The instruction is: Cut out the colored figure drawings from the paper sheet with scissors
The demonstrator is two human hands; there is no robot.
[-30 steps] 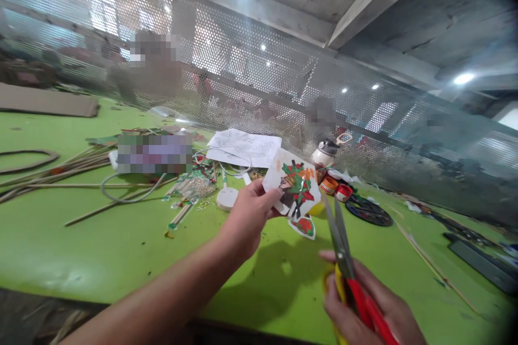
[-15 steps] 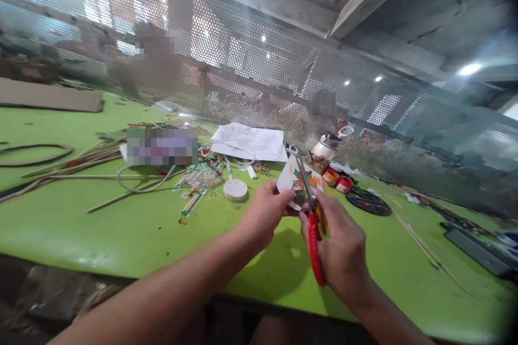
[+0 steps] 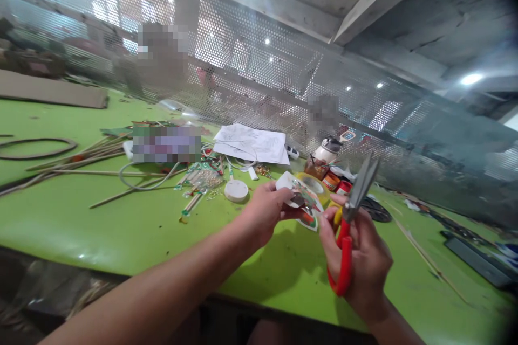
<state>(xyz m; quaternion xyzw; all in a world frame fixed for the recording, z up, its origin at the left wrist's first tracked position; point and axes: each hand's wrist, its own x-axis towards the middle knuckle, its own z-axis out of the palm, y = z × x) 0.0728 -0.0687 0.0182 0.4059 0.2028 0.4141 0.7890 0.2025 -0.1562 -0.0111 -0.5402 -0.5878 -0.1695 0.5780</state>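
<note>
My left hand (image 3: 267, 211) pinches a piece of white paper (image 3: 311, 200) painted in orange, green and red, above the table. The paper is bent, and its cut edge hangs down on the right. Red-handled scissors (image 3: 345, 264) lie in my right hand (image 3: 369, 261), their grey blades pointing up and away from the paper. My right thumb and fingertips are close to the paper's right edge; whether they touch it I cannot tell. Behind the paper lies a yellow tape roll (image 3: 319, 186).
On the green table (image 3: 133, 242) are a white round disc (image 3: 236, 191), thin sticks (image 3: 76, 164), beads (image 3: 208, 177) and drawn-on white sheets (image 3: 251, 143). Paint jars (image 3: 332, 180), a dark palette (image 3: 376, 209) and a white kettle-like pot (image 3: 327, 148) stand farther right. A perforated screen (image 3: 251, 81) runs behind.
The scissors have moved right, off the paper, and tilted with their blades to the upper right. The paper has turned and lowered, uncovering the tape roll.
</note>
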